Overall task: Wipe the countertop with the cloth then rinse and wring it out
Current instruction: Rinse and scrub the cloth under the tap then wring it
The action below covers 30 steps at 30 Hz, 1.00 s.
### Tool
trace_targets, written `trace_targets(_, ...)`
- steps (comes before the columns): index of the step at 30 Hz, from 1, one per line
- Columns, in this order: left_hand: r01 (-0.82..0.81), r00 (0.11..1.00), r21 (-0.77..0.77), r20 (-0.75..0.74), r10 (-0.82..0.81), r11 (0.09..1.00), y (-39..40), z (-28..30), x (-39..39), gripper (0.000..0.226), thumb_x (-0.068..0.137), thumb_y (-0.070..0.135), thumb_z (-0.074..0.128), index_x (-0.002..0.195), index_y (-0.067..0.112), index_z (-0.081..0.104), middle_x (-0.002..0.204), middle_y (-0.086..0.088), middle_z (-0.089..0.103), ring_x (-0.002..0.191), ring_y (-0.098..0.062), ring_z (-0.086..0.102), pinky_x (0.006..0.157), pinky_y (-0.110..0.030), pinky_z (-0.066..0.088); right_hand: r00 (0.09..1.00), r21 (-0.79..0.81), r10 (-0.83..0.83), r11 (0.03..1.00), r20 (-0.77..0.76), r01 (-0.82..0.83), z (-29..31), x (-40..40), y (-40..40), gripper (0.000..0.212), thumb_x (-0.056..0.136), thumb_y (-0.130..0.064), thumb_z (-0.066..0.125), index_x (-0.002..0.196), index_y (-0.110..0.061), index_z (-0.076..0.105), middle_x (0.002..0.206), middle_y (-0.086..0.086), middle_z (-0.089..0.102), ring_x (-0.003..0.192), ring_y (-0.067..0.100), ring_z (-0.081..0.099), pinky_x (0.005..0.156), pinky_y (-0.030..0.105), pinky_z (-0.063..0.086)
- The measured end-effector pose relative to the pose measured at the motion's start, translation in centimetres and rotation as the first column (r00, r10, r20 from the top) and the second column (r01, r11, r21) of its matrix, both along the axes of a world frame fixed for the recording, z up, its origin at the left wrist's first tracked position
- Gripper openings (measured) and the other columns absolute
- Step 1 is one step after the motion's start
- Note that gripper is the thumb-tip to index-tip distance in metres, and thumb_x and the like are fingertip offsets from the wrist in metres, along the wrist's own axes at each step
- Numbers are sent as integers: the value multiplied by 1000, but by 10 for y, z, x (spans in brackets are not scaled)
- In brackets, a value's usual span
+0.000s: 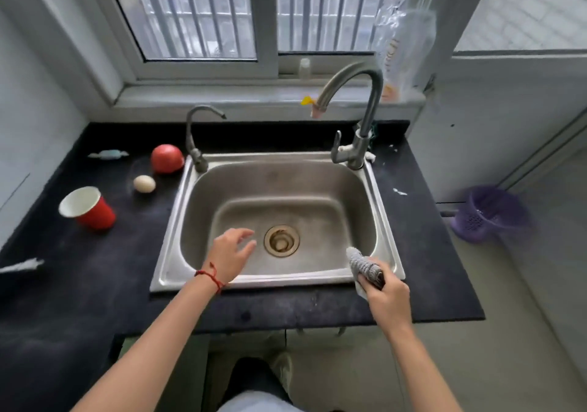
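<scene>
The right hand [389, 297] grips the cloth [365, 270] in a closed fist at the near right corner of the sink [178, 221]. The bunched cloth projects from the fist up and to the left, over the basin. It is grey, ribbed and compactly wadded; whether it is wet cannot be told. The left hand [230, 256] hovers over the basin with fingers spread, holding nothing, well apart from the cloth. The tall faucet [365, 106] stands far right, its spout above the basin; no water is visible. Rinsing likely requires moving the cloth farther, toward the spout.
</scene>
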State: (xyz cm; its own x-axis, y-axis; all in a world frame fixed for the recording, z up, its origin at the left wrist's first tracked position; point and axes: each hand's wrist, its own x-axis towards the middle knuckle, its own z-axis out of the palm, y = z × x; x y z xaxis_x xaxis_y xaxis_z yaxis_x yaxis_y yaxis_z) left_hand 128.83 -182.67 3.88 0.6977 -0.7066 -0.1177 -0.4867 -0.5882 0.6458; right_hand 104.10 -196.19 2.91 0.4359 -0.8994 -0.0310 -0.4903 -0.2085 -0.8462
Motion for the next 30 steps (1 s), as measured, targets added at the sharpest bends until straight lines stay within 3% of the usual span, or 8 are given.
trace_targets(4,110,994,25,0,-110,994,-63,5,35,31,89,19,56,116,6,61,116,-12,65,105,-23,60,89,-24,42,1000,-21,-28,999,-8,27,5,24,-25,29,77,-2,69,106,-8,65,90,-4,64,79,-2,55,70,-7,34)
trace_targets(9,114,992,-52,-43,-117,992,-143,9,51,28,89,20,55,112,6,63,111,-12,67,99,-22,63,88,-25,44,1000,-5,-24,1000,-2,24,4,41,-55,30,78,-3,69,106,-12,65,92,-5,67,87,12,61,72,-5,37)
trace_targets(13,68,991,-122,-109,-82,990,-209,14,54,29,88,20,56,113,6,62,110,-13,68,98,-22,63,85,-21,42,1000,2,0,1000,3,0,4,49,-75,31,78,-3,68,106,-13,65,92,-6,67,87,0,58,73,-4,37)
trace_targets(17,69,989,-177,-120,-91,982,-264,15,52,41,86,22,60,124,7,55,122,-15,62,108,-26,61,96,-30,44,1000,21,-2,1000,14,2,-1,51,-89,33,77,-1,69,106,-16,66,91,-17,65,85,-18,56,75,-3,39)
trace_targets(20,59,987,-203,-135,-88,977,-287,12,50,45,84,26,62,126,10,54,123,-13,61,108,-26,61,98,-36,47,1000,50,-6,999,18,5,-7,52,-95,34,77,-1,69,106,-18,66,92,-19,65,87,-19,56,76,-2,39)
trace_targets(23,40,990,-236,-123,-71,971,-298,5,50,37,82,29,64,115,13,61,110,-10,68,100,-24,65,95,-38,49,1000,72,3,997,24,-5,-11,55,-97,35,77,-1,68,106,-20,65,94,-22,64,89,-16,57,76,-1,40)
trace_targets(26,-7,989,-281,-147,-36,960,-303,5,50,26,81,24,66,103,9,67,95,-11,72,90,-24,68,90,-36,52,1000,73,12,997,24,-14,-14,59,-98,35,76,-1,69,106,-19,66,94,-26,63,88,-18,56,77,-2,39)
trace_targets(30,14,994,-302,-99,-46,953,-302,1,54,23,81,23,65,98,8,68,92,-12,72,89,-23,67,86,-30,52,999,91,19,996,35,-22,-15,61,-100,34,77,-2,69,106,-18,66,95,-26,63,89,-16,57,78,1,42)
